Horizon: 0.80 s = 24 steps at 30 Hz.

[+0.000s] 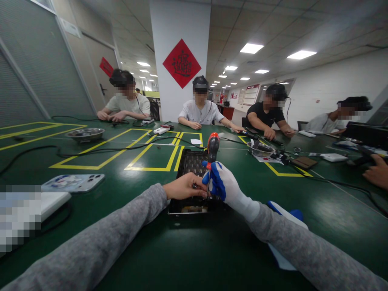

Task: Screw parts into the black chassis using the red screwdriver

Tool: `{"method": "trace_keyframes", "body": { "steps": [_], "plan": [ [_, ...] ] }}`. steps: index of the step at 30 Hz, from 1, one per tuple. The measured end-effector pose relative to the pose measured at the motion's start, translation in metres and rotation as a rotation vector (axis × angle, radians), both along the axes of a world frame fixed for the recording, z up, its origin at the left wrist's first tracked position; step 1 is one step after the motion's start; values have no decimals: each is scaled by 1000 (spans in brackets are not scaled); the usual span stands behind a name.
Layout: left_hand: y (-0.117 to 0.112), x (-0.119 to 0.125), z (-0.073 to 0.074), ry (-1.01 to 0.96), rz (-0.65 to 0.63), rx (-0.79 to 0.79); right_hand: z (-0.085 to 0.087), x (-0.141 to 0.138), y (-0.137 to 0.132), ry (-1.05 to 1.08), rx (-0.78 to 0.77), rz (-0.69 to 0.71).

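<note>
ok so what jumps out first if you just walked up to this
The red-and-black screwdriver stands upright at the centre, gripped in the right hand, which wears a white-and-blue glove. Its tip points down at a black perforated tray on the green table. The bare left hand rests on the tray beside it, and behind, a red diamond sign hangs on the white pillar.
</note>
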<state>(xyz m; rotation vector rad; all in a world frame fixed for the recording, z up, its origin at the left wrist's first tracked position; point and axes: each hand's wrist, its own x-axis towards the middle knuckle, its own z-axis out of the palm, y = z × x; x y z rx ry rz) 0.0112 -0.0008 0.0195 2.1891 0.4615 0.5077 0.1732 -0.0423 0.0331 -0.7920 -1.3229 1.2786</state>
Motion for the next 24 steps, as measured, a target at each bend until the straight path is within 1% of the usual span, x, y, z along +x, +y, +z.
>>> {"method": "trace_keyframes", "body": {
  "steps": [7,9,14,20,22,24],
  "plan": [
    [-1,-1,-1,-15,72,14,-5,-2,1,24,60,-9],
    [-1,-1,-1,-23,66,14,-5,-3,2,24,57,-12],
    [-1,-1,-1,-4,17,35,-4,-2,2,10,-9,9],
    [-1,-1,-1,-9,94,32,-4,-2,0,40,61,-7],
    [0,-1,-1,-23,77,34,-5,-2,0,33,62,-18],
    [0,-1,-1,-37,49,47,-4,-2,1,16,31,-13]
  ]
}}
